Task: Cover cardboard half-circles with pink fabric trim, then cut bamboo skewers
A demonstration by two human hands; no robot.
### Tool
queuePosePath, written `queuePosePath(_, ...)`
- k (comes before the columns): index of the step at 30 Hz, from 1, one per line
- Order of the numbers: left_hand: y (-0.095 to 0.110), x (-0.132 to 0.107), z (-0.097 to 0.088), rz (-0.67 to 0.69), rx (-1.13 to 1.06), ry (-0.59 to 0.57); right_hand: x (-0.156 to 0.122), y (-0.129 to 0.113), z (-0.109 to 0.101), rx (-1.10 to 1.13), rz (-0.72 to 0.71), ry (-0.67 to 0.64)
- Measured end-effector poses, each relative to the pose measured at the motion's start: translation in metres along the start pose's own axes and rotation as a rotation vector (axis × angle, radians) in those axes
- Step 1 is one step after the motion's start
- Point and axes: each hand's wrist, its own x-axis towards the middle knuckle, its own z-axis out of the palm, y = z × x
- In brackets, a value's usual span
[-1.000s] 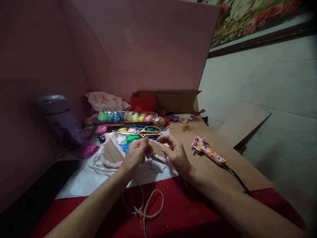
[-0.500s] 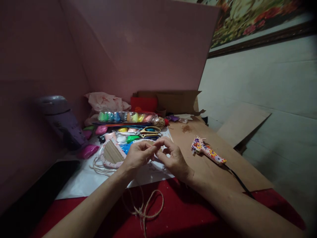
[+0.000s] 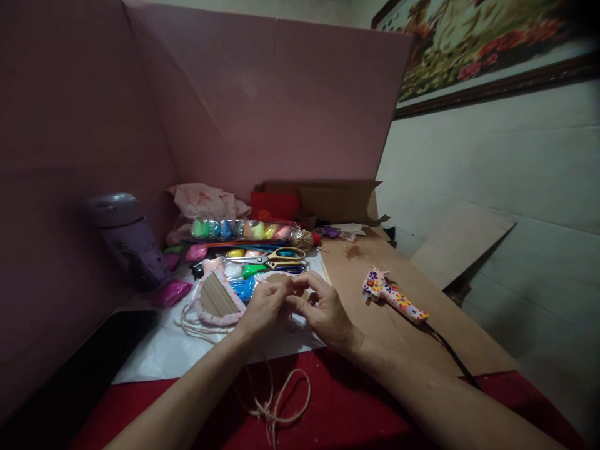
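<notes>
Close together in the middle of the view, my left hand (image 3: 267, 306) and my right hand (image 3: 323, 312) meet fingertip to fingertip, both closed in a pinch. Whatever is between the fingers is too small and hidden to make out. Below them a loop of twine (image 3: 290, 397) lies knotted on the red cloth, its thin strands running up toward the underside of my left hand. Left of my hands rests a cardboard piece (image 3: 218, 297) edged with pink-patterned fabric, with more twine (image 3: 187, 325) beside it. A second fabric-edged cardboard piece (image 3: 277, 278) is partly hidden behind my fingers.
Scissors (image 3: 272, 257) lie over packets of coloured clay (image 3: 234, 270). A flower-patterned glue gun (image 3: 394, 297) with a black cord rests on a brown board (image 3: 450, 337) at right. A purple bottle (image 3: 129, 240) and a black flat object (image 3: 94, 356) are at left, above red cloth (image 3: 356, 400).
My fingertips have drawn closer together, still pinched. The whole scene sits slightly lower in the view as the camera has tilted up. The glue gun and twine loop stay in place.
</notes>
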Motion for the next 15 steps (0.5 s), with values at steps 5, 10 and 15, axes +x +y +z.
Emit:
queuePosePath(5,0.006,-0.002,-0.001,0.076,0.119,0.057,0.005,-0.005,-0.011,0.055,-0.012,-0.073)
queuePosePath(10,0.006,0.002,-0.015,0.132,0.171,0.336,0.014,-0.039,-0.046,0.439,0.097,-0.85)
queuePosePath(15,0.005,0.007,-0.025,0.111,0.119,0.4,-0.002,-0.065,-0.054,0.368,0.082,-1.411)
